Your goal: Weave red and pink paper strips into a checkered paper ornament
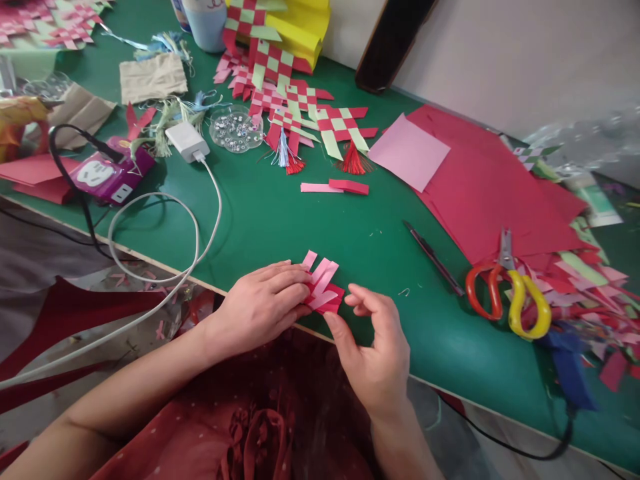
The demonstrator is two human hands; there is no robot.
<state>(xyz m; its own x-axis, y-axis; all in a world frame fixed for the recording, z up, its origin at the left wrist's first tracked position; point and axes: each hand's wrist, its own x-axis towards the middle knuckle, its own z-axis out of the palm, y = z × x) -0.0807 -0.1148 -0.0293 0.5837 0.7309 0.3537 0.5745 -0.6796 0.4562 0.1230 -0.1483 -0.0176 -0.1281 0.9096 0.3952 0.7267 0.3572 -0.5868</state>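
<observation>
Near the front edge of the green table lies a small woven paper piece (pixel 325 288), red with pink strips that stick up at its far side. My left hand (pixel 273 300) covers its left part, fingers closed on it. Just to its right is my right hand (pixel 375 340), thumb and fingers apart with a gap between them; the thumb tip is close to the red corner. Beyond my hands lie a few flat pink strips (pixel 320 188) and a folded red strip (pixel 353 187).
Orange-and-yellow scissors (pixel 507 287) and a dark pen (pixel 434 259) lie right, beside red paper sheets (pixel 470 180) and scraps. Finished woven fish (pixel 343 127) with tassels lie at the back. A white cable (pixel 215 200) loops left from a charger (pixel 187 141) near a purple power socket (pixel 113 173).
</observation>
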